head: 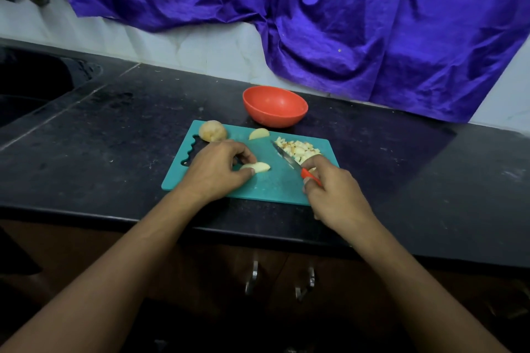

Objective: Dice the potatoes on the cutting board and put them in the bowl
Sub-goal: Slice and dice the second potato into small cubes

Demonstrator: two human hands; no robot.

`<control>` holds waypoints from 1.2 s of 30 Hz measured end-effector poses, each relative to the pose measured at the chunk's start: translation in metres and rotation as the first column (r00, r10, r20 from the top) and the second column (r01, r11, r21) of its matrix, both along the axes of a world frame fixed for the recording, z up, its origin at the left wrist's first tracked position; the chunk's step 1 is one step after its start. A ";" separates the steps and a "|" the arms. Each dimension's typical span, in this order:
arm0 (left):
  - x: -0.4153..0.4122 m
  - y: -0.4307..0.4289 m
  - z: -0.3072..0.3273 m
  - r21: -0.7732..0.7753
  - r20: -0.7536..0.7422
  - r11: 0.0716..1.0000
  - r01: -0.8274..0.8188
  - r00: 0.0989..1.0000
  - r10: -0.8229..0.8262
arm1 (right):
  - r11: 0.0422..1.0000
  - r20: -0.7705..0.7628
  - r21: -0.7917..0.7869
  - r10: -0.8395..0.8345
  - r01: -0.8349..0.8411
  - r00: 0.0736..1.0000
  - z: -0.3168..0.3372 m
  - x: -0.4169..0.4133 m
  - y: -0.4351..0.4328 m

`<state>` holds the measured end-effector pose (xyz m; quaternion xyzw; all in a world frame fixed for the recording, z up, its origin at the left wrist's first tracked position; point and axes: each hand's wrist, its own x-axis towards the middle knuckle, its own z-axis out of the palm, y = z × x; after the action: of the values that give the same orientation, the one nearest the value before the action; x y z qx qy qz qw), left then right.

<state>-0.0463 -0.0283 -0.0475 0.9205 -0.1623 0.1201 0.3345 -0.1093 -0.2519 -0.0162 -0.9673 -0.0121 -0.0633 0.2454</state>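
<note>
**Potato dicing station: work on the board, bowl holding nothing visible**

A purple cloth (315,8) hangs over the tiled wall behind a black counter (114,129). A dark sink (28,86) is set into the counter's left end.

A teal cutting board (275,183) lies at the counter's front edge. An orange bowl (275,107) stands just behind the board's far edge, and no potato shows inside it.

The left hand (218,169) is over the board's middle, thumb and fingertips pinching a peeled potato wedge (259,167) that lies flat on the board. The right hand (332,189) is curled round the red handle of a knife (286,156). The blade points away to the far left and lies along the left side of the diced pile.

An unpeeled whole potato (212,131) sits on the board's far left corner. The diced pile (298,147) occupies the far right part of the board. A second wedge (259,133) lies near the far edge, between the whole potato and the pile.
</note>
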 end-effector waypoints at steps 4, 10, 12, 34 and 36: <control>0.000 0.001 -0.001 0.005 0.001 1.000 0.017 1.000 -0.017 | 0.996 -0.055 -0.038 0.079 -0.082 0.995 0.003 -0.001 0.009; 0.000 0.003 -0.004 -0.036 0.028 0.999 0.026 0.999 -0.025 | 0.964 -0.003 -0.240 0.118 -0.115 0.993 0.009 0.000 0.029; 0.000 0.003 -0.004 -0.041 0.037 0.999 0.030 0.999 -0.028 | 0.954 -0.007 -0.272 0.131 -0.128 0.991 0.012 0.002 0.035; -0.004 0.004 -0.003 -0.028 0.043 1.000 -0.011 0.999 0.013 | 0.992 -0.004 -0.034 0.119 -0.119 0.993 -0.002 -0.009 0.025; -0.006 0.004 -0.003 -0.015 0.060 1.000 -0.022 0.998 0.023 | 0.990 0.025 -0.079 0.121 -0.119 0.992 0.000 -0.008 0.032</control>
<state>-0.0528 -0.0239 -0.0500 0.9159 -0.1611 0.1527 0.3346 -0.1170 -0.2200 -0.0164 -0.9725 -0.0763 -0.0621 0.2109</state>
